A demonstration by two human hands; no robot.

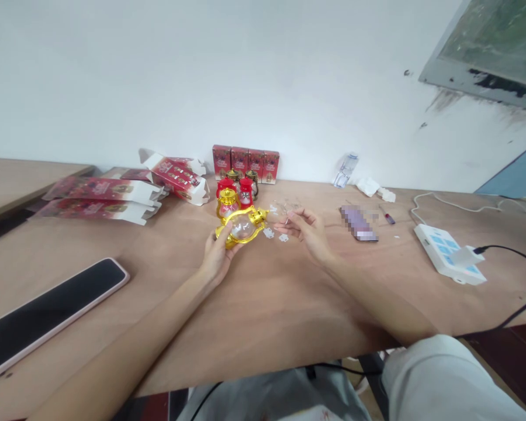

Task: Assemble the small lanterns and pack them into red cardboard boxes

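Note:
My left hand (221, 248) is wrapped round a small gold lantern (242, 228) with a clear rounded body. The lantern is tilted on its side, its top pointing right. Close to that top, my right hand (307, 228) has its fingers pinched at a clear, see-through piece (276, 213), whose exact kind I cannot make out. Below the fingers lie small white tags (283, 238). Behind the held lantern stand another gold lantern (228, 203), red lanterns (246, 192) and dark bronze ones (252, 175), partly hiding each other.
Several red boxes (239, 159) stand against the wall. Flattened and open red cartons (100, 196) lie at the left. A large phone (56, 313) is at the front left. To the right are a bottle (346, 169), tissues (368, 186), a purple phone (356, 223) and a power strip (442, 248) with cables.

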